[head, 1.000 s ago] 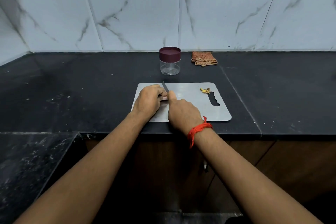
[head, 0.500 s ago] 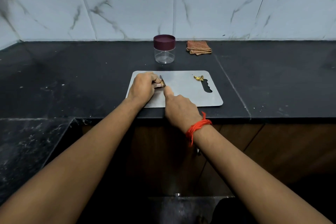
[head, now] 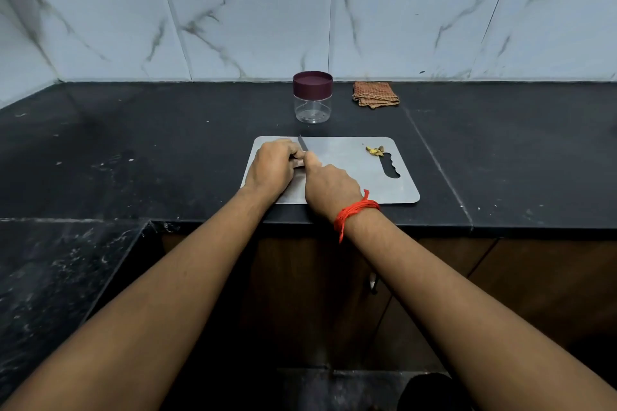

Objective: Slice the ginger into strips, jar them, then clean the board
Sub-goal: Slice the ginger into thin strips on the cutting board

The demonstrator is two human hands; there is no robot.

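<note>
A grey steel cutting board (head: pixel 350 173) lies on the black counter near its front edge. My left hand (head: pixel 271 166) is curled over the board's left part, pinching a piece of ginger that its fingers mostly hide. My right hand (head: pixel 330 191), with a red thread on the wrist, grips a knife (head: pixel 302 143) whose dark blade tip pokes out beside my left fingers. A small heap of ginger bits (head: pixel 374 150) rests by the board's handle slot. Behind the board stands a clear jar (head: pixel 312 97) with a maroon lid on.
A folded brown checked cloth (head: pixel 375 94) lies by the tiled wall, right of the jar. The black counter (head: pixel 133 150) runs wide on both sides, with a lower dark ledge (head: pixel 50 277) at the front left. Wooden cabinet doors sit below the edge.
Both hands stay together on the board's left part. The knife blade has shifted slightly between frames, and its tip shows beyond my left fingers now. The view itself has wobbled up and down.
</note>
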